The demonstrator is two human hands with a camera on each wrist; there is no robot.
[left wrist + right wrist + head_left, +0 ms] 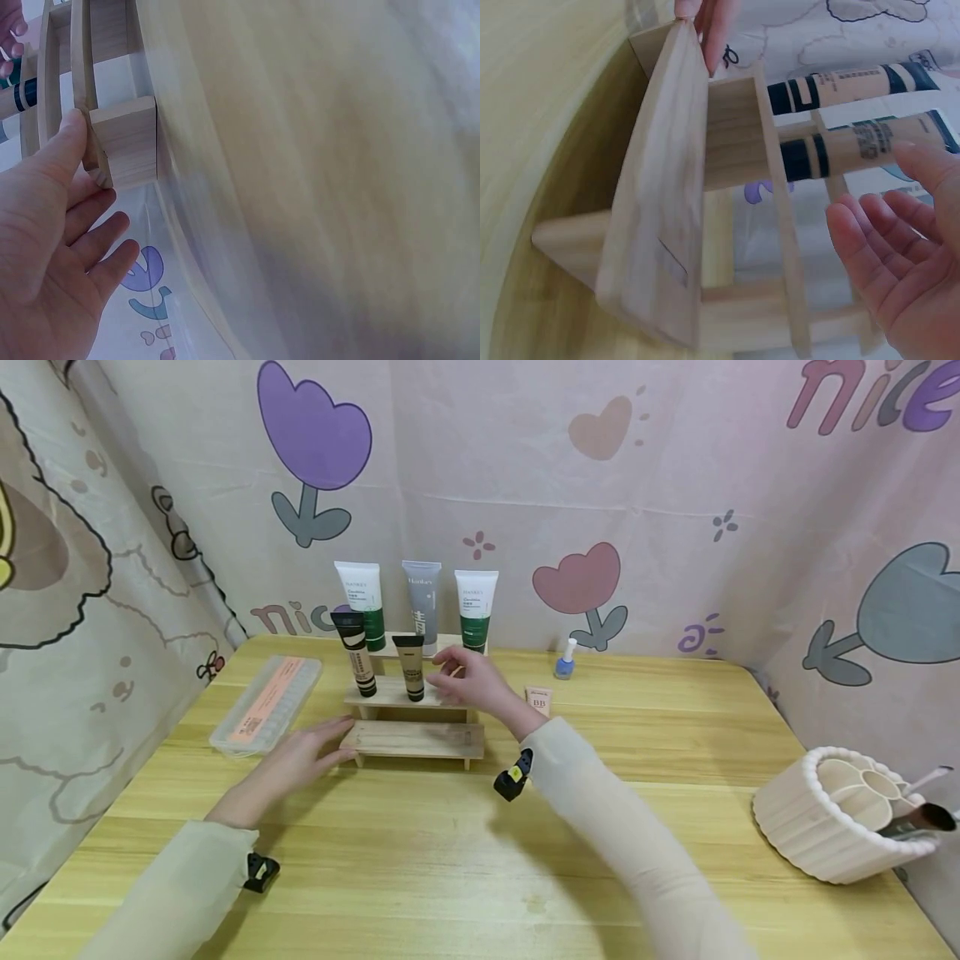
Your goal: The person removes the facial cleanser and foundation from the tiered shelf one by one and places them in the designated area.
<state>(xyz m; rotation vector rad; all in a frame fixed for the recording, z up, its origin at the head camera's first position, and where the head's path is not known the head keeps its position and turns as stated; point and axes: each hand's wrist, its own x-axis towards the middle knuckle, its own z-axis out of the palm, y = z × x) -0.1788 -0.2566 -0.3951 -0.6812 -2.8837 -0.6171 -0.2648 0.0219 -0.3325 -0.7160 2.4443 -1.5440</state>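
Observation:
A three-step wooden display stand [412,739] is on the table. My left hand [303,758] pinches the left end of its lowest board, the thumb [67,139] above and a finger beneath. My right hand [472,681] hovers at the right of the middle step with nothing between its fingers. Its thumb overlaps the smaller tan tube [862,144] in the right wrist view; whether they touch, I cannot tell. On that step a black-capped beige tube [355,656] also stands. Two white-and-green tubes [362,602] and a grey tube [422,602] stand on the top step.
A clear plastic case [270,703] with an orange label lies left of the stand. To the right are a small BB tube [538,699] and a blue nail polish bottle [565,662]. A cream ribbed holder [817,827] containing brushes sits at the table's right edge. Patterned cloth [480,460] hangs behind.

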